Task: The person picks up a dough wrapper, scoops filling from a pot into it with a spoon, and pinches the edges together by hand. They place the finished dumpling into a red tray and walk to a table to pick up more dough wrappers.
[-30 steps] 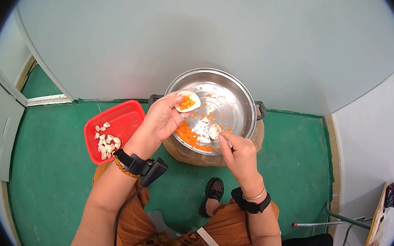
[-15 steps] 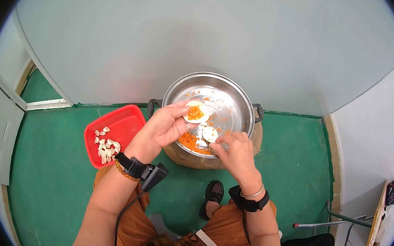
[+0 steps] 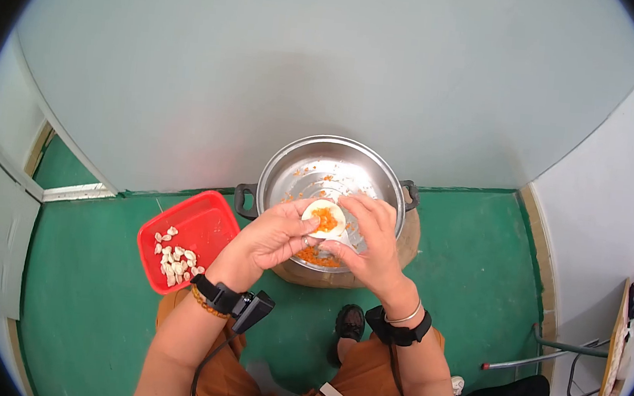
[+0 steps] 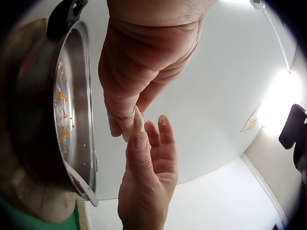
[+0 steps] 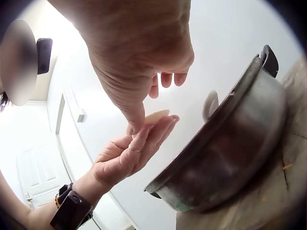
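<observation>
My left hand holds a round white dumpling wrapper, its thumb over the near edge. Chopped orange filling sits in the middle of the wrapper. At the wrapper's right side is my right hand, its thumb right at the edge in the left wrist view and its other fingers loosely extended. Beneath both hands stands a wide steel pot with orange bits scattered inside. A white spoon leans over the pot's rim; the hands cover much of it in the head view.
Left of the pot, a red plastic tray holds several small folded dumplings. The pot rests on a round wooden block against the grey wall. Further right are a metal-legged stand and part of another person.
The right hand has let go of the spoon, which stays at the pot, and has moved left to the wrapper. The left hand has brought the filled wrapper rightward, towards the right hand.
</observation>
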